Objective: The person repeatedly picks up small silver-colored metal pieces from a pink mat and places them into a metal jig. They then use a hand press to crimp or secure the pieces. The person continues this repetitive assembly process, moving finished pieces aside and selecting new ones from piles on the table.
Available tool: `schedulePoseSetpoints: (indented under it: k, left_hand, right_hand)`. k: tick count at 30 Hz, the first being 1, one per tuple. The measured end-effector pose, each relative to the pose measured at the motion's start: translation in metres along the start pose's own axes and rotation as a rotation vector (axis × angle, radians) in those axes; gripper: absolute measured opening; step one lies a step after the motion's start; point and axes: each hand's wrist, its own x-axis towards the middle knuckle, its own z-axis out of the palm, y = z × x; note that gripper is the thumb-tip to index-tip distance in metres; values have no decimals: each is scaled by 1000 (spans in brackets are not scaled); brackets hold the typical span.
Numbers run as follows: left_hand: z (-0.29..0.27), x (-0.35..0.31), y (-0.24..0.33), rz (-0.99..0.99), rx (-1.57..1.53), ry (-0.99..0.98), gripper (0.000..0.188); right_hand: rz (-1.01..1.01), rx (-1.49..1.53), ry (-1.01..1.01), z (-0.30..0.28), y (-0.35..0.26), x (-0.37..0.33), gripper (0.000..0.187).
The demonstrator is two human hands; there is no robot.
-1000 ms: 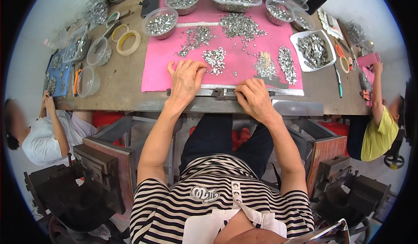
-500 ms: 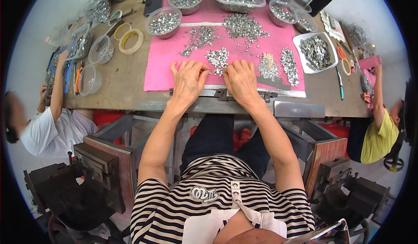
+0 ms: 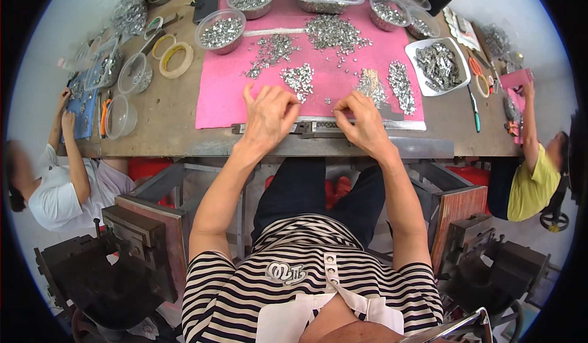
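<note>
My left hand (image 3: pixel 269 117) is closed with curled fingers, its fingertips beside a small pile of silver metal pieces (image 3: pixel 298 81) on the pink mat (image 3: pixel 223 95). Whatever those fingertips hold is too small to make out. To its right, my right hand (image 3: pixel 364 125) has thumb and forefinger drawn together, and any piece between them cannot be seen. Both hands hover over a long narrow metal bar fixture (image 3: pixel 304 128) lying along the table's front edge. Past the right hand lie a pile of thin silver pieces (image 3: pixel 370 87) and a longer pile of silver pieces (image 3: pixel 401 89).
Tubs of metal pieces (image 3: pixel 222 32) line the mat's far side, near larger loose heaps (image 3: pixel 337 33). A white dish (image 3: pixel 440 67) of parts stands right. Tape rolls (image 3: pixel 176 60) and clear cups (image 3: pixel 121 116) sit left. Co-workers sit at both sides, one in a white shirt (image 3: pixel 67 187).
My right hand has moved right, away from the left hand, uncovering more of the bar fixture. The left co-worker's raised hand has come down to the blue mat. The view has shifted slightly.
</note>
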Motion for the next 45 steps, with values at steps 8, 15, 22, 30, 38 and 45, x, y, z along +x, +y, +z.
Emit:
schedulePoseSetpoints:
  k: [8, 15, 22, 30, 38, 45]
  left_hand:
    - [30, -10, 39, 169, -94, -20, 13]
    - [34, -9, 42, 200, -103, -23, 11]
    - [33, -15, 38, 143, -199, -32, 11]
    - [39, -20, 47, 94, -119, 61, 14]
    - [4, -12, -1, -104, 23, 147, 7]
    - [2, 2, -12, -73, 103, 54, 9]
  right_hand:
    - [-134, -72, -10, 0, 1, -26, 18]
    - [-210, -117, 52, 3, 2, -28, 18]
    - [-109, -23, 87, -2, 4, -30, 14]
    - [-104, -106, 88, 11, 10, 2, 9]
    - [-107, -331, 65, 45, 18, 39, 6]
    - [-162, -381, 88, 61, 14, 44, 6]
